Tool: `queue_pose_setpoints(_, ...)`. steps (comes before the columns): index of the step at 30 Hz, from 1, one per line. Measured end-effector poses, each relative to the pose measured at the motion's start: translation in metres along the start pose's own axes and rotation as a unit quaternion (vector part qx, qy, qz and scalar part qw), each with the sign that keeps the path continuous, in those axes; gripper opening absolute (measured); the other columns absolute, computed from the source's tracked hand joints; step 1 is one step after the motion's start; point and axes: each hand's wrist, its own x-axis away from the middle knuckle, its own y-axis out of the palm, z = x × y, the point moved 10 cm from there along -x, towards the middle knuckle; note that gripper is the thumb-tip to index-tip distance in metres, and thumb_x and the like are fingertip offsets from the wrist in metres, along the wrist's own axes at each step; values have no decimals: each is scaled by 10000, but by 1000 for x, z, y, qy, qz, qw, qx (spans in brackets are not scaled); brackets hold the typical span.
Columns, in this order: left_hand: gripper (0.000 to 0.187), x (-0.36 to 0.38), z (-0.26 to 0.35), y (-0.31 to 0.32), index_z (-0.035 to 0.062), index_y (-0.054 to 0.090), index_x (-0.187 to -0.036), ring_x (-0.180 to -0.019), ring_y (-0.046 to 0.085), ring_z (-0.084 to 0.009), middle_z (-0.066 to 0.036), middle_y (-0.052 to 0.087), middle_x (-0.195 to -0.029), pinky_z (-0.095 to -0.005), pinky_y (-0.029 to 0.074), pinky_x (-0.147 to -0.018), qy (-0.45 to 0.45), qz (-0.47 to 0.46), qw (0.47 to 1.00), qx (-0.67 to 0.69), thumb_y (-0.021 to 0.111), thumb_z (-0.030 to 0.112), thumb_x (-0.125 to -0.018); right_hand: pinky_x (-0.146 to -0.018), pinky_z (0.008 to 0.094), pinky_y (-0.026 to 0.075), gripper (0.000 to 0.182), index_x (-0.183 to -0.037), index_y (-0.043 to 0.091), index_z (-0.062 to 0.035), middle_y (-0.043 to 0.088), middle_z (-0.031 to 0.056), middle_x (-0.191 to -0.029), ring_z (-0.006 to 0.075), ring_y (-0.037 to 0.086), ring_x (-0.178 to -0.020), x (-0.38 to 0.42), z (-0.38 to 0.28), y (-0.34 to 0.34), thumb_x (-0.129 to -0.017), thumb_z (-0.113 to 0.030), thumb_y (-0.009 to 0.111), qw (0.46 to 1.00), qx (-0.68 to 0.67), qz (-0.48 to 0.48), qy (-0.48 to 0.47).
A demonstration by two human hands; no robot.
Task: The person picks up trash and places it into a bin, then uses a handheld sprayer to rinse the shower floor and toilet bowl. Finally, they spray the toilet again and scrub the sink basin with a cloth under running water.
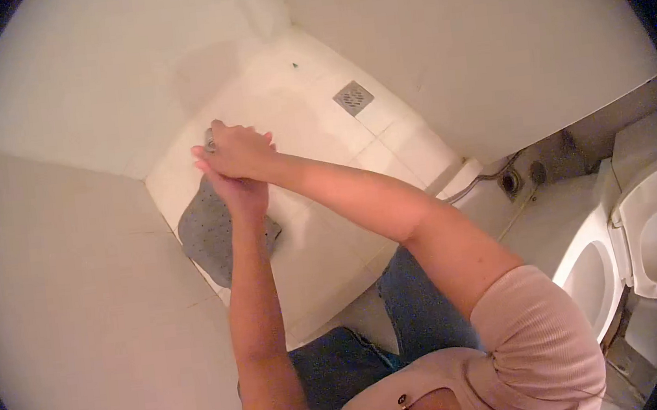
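My hands are pressed together at the upper left of the head view, over the pale tiled shower floor (326, 177). My right hand (243, 151) lies across the top with its fingers curled. Beneath it my left hand (245, 197) is mostly covered; only its heel and a few fingertips show. A small silver-grey thing (210, 141) shows among the fingers at the far side, and I cannot tell what it is. Below my left wrist is a grey mat (212, 228) dotted with small holes, partly hidden by that wrist and forearm.
A square metal drain (353, 98) is set in the tiled floor. Pale walls (71, 245) enclose the left and back. On the right stands a white toilet (656, 237) with its lid raised, near a dark pipe opening (509, 181) and a thin grey hose (469, 186).
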Motion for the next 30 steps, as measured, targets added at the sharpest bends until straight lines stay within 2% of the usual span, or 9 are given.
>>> queue_pose_setpoints(3, 678, -7, -4, -67, 105, 352, -1233, -884, 547, -264, -120, 508, -1080, -394, 452, -753, 130, 165, 975, -70, 318, 639, -816, -856, 460, 388, 711, -1221, 417, 7, 573, 261, -952, 350, 551, -961, -7, 31, 25, -834, -581, 315, 995, 78, -6, -61)
queue_pose_setpoints(6, 695, 32, -38, -109, 51, 404, -1102, -637, 518, -174, -55, 501, -828, -305, 434, -581, -10, 263, 901, -345, 294, 669, -803, -924, 433, 337, 786, -1291, 358, -44, 541, 242, -1068, 334, 490, -1065, -19, 131, 58, -808, -653, 247, 986, -116, -121, -15)
queue_pose_setpoints(8, 660, 47, -56, -120, 58, 421, -1049, -558, 464, -138, -28, 457, -741, -276, 397, -507, -27, 265, 902, -340, 299, 660, -807, -913, 417, 358, 704, -1191, 487, -50, 531, 184, -1131, 319, 488, -1073, -15, 233, 70, -825, -616, 283, 978, -60, -165, 113)
queue_pose_setpoints(10, 628, 62, -76, -132, 66, 436, -1005, -507, 431, -117, -10, 432, -679, -264, 370, -460, -56, 262, 915, -302, 312, 651, -810, -865, 425, 395, 485, -972, 590, -29, 573, 140, -1061, 343, 521, -997, -14, 340, 67, -859, -453, 384, 990, 93, -46, 100)
queue_pose_setpoints(12, 597, 72, -101, -148, 75, 448, -968, -483, 417, -112, -1, 425, -642, -269, 354, -441, -93, 250, 936, -228, 334, 640, -811, -812, 429, 434, 365, -979, 570, -30, 576, 161, -1000, 332, 539, -946, 7, 404, 40, -852, -342, 429, 964, 194, 10, 184)
queue_pose_setpoints(17, 564, 85, -156, -192, 122, 473, -888, -429, 398, -123, 7, 438, -597, -264, 323, -392, -112, 258, 958, -56, 371, 666, -778, -740, 439, 465, 360, -1072, 497, -35, 528, 177, -999, 326, 540, -912, 31, 417, 9, -804, -274, 520, 950, 243, 161, 112)
queue_pose_setpoints(21, 580, 118, -175, -247, 141, 486, -857, -415, 399, -133, 6, 452, -586, -266, 323, -381, -104, 356, 925, -80, 383, 700, -744, -783, 428, 459, 476, -1161, 433, -47, 510, 170, -1056, 330, 520, -966, 27, 433, 32, -781, -310, 546, 963, 239, 47, 112)
queue_pose_setpoints(26, 427, 119, -158, -238, 146, 493, -934, -479, 415, -123, 15, 457, -658, -252, 348, -439, -88, 343, 931, -86, 429, 553, -820, -904, 415, 404, 631, -1275, 342, -62, 431, 186, -1229, 360, 429, -1127, 38, 421, 49, -758, -342, 569, 934, 335, -32, 118)
queue_pose_setpoints(30, 367, 78, -95, -205, 150, 495, -986, -548, 435, -110, 26, 460, -709, -245, 374, -489, -16, 298, 949, -101, 440, 487, -851, -999, 389, 309, 640, -1293, 319, -51, 371, 212, -1289, 330, 348, -1211, 63, 432, 60, -778, -362, 537, 963, 209, -64, 159)
